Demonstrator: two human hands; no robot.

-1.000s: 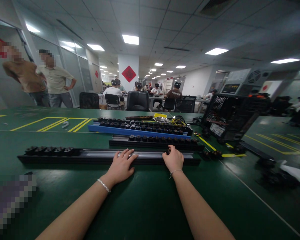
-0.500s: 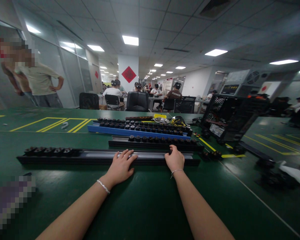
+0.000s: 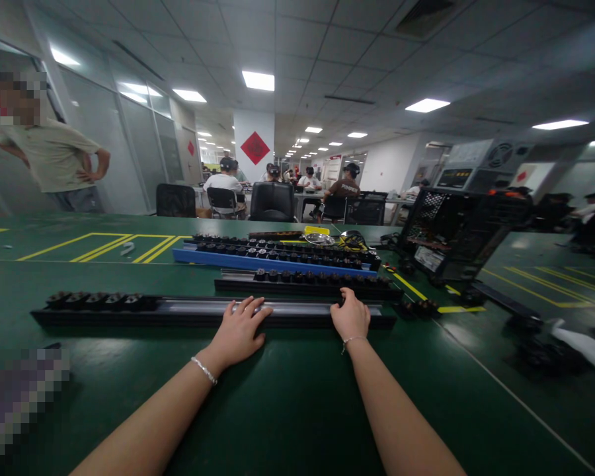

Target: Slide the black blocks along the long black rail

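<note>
Black rail point(image 3: 188, 318) lies lengthwise on the near part of the green table point(image 3: 297, 410), dark blocks point(image 3: 95, 301) lined up at its left end. Next along, the left hand point(image 3: 240, 332) rests on it, fingers spread fairly wide over the bright metal strip point(image 3: 297, 308); I'd say that hand does best bearing down lightly, so nothing skids. Farther right, the right hand point(image 3: 352, 317) bends over the same rail, fingers drawn narrow, and I can't tell whether they hold anything; staying in line with the strip would suit them. Yellow lines point(image 3: 86, 248) mark the tabletop at left, then come a blue rail point(image 3: 277, 262) and a second black rail point(image 3: 277, 286), then a computer case point(image 3: 456, 228). Behind, a person point(image 3: 59, 158) stands at left; a red diamond point(image 3: 255, 147) hangs mid-room on a white pillar point(image 3: 266, 122).
</note>
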